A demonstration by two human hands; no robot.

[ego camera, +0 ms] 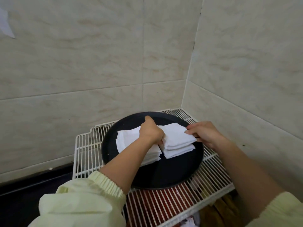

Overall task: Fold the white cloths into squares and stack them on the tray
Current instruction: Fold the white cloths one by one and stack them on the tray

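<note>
Nothing legible: you have no text, label, brand, number or sign to read anywhere in view. The white paper scrap (5, 23) on the wall (114, 54) at your upper left carries no marks that can be read.
</note>
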